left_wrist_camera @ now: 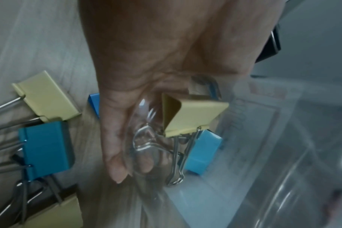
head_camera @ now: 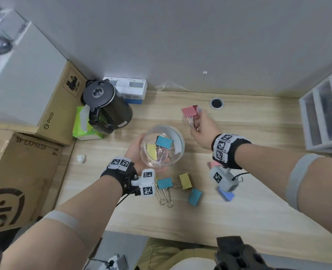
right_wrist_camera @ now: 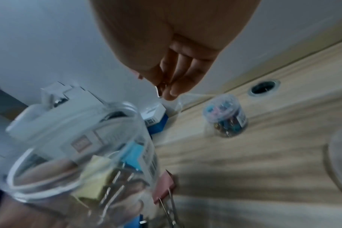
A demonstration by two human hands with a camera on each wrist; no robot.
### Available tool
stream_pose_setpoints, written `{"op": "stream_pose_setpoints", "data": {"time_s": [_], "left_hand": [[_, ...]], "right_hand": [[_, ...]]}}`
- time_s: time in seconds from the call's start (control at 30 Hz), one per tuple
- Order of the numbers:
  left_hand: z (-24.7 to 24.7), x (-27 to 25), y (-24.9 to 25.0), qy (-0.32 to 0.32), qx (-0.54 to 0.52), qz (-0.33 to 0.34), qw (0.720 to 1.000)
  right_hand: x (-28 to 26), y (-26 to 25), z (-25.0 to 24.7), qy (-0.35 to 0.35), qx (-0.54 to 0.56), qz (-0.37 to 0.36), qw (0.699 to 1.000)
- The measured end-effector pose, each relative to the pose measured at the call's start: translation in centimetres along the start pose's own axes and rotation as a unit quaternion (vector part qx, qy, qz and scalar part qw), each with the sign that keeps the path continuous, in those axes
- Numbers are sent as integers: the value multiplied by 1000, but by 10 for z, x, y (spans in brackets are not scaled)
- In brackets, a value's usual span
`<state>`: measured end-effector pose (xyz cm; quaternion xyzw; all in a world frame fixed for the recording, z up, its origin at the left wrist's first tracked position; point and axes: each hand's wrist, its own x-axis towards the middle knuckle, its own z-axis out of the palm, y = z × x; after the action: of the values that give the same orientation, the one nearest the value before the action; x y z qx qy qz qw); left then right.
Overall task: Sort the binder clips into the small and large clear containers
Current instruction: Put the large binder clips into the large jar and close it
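My left hand grips the large clear container, tilted toward me above the table. A blue clip and a yellow clip lie inside it, and the left wrist view shows the same yellow clip through the wall. My right hand pinches the wire handles of a pink binder clip, held up beyond the container's rim. A small clear container full of small clips stands further back. Several loose clips lie near me, among them a blue clip and a yellow clip.
A black kettle and a green tissue pack stand at the left, with cardboard boxes beyond them. A white drawer unit fills the right side. A cable hole sits near the back wall.
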<state>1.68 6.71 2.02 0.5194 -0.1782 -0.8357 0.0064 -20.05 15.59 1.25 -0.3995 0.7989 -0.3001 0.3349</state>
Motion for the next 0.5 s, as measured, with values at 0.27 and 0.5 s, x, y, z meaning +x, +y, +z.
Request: {"op": "stream_pose_setpoints", "data": {"time_s": [0.27,0.5], "left_hand": [[13,5,3,2,33,-12,999],[19,13,-7,-6,36,-21,999]], "right_hand": [[-3,-43,-56,-69,-7,-157,985],[-7,-81,-57,-247,-385,-248,854]]}}
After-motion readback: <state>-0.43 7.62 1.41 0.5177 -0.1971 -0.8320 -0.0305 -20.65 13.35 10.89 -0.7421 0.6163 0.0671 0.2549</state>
